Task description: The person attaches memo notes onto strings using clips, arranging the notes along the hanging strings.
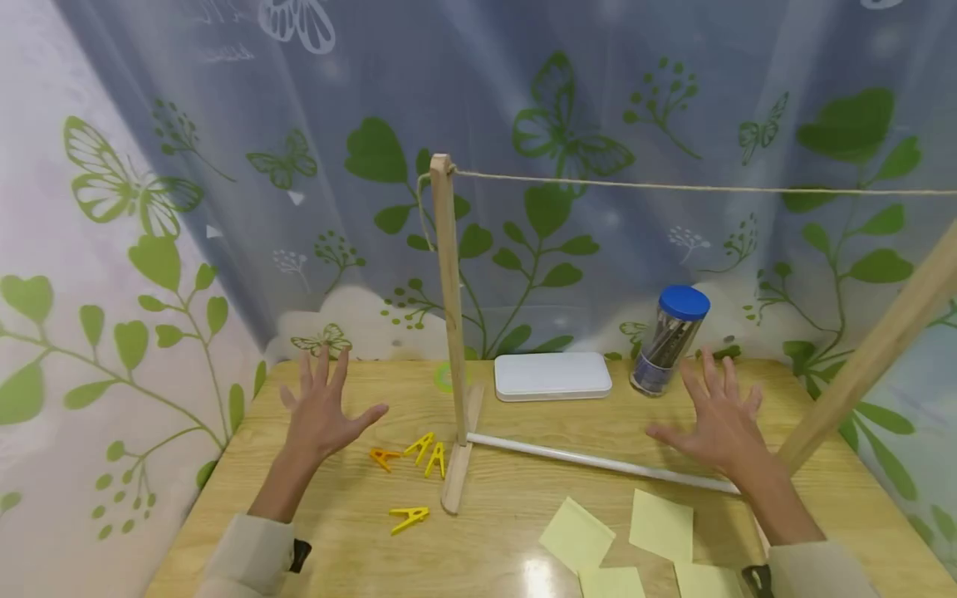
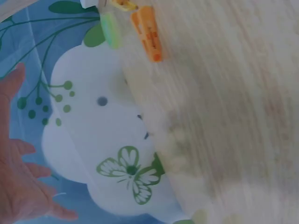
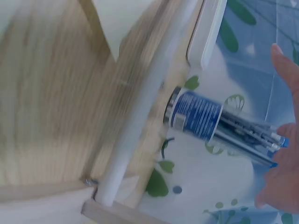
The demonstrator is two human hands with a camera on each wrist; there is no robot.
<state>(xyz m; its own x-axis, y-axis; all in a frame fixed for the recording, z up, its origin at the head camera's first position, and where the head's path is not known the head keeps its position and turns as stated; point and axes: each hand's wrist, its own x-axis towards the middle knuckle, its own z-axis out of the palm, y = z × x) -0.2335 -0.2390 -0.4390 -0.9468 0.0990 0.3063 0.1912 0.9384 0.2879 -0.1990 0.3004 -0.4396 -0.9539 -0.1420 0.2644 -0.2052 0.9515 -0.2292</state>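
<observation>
From the head view, the left hand (image 1: 323,411) and right hand (image 1: 716,419) hover spread and holding nothing above the table (image 1: 523,490), so picking up likely comes next, the yellow clothespins (image 1: 426,453) lying nearest the left; the left wrist view shows an orange clothespin (image 2: 147,33), the right wrist view the pen jar (image 3: 205,119).

Both forearms reach forward, roughly parallel and well apart, in light beige sleeves with a dark band at each cuff. The left hand (image 1: 323,411) is raised with its back to the head camera, fingers spread and straight, thumb pointing inward. The right hand (image 1: 716,422) mirrors it, fingers splayed and pointing away, thumb stretched inward. Neither hand holds or touches anything.
</observation>
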